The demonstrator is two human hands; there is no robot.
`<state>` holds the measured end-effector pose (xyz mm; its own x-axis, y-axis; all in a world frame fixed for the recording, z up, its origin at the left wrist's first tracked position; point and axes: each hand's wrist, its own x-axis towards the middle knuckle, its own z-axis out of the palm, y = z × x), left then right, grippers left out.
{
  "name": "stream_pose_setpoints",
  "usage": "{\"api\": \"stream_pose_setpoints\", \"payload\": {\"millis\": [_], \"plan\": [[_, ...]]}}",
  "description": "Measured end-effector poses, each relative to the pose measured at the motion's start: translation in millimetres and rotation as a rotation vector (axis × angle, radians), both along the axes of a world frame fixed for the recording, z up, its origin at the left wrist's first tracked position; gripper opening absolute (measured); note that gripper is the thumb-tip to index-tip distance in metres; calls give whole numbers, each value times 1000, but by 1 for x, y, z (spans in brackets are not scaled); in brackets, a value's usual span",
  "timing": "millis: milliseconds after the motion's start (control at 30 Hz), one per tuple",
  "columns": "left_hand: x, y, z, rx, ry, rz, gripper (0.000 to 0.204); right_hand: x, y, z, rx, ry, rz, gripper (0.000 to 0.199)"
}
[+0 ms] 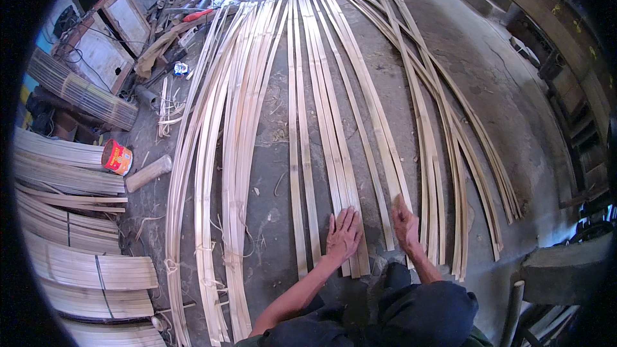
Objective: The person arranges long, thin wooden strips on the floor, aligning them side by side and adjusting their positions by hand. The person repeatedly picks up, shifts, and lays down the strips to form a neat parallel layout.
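Note:
Long, pale bamboo strips lie lengthwise on the floor before me. My left hand (344,234) rests flat, fingers stretched out, across the near end of a middle group of strips (333,167). My right hand (406,225) is turned on edge with its fingers extended, against the near part of another bamboo strip (379,135). Its palm side is partly hidden. Between the hands runs a single narrow strip (363,148), its near end close to my right hand. Neither hand shows anything wrapped in its fingers.
A thick bundle of strips (241,109) lies to the left, and crossing strips (443,103) lie to the right. Tied stacks of slats (90,263), a red tub (117,157) and a short wooden cylinder (149,173) line the left side. A rounded grey block (565,263) stands at right.

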<state>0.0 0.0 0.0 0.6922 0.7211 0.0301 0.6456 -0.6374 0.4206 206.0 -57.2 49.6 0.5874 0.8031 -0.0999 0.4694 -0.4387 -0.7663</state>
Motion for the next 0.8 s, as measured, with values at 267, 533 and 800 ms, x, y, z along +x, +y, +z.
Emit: {"api": "stream_pose_setpoints", "payload": {"millis": [267,533,800], "plan": [[-1,0,4,-14,-51,18,66,47,-1,-5,104,-534,66,42],[2,1,12,-51,-79,17,66,-16,-19,-24,-116,-618,241,46],[4,1,12,-14,-79,14,65,-25,-25,-28,59,65,47,50]]}}
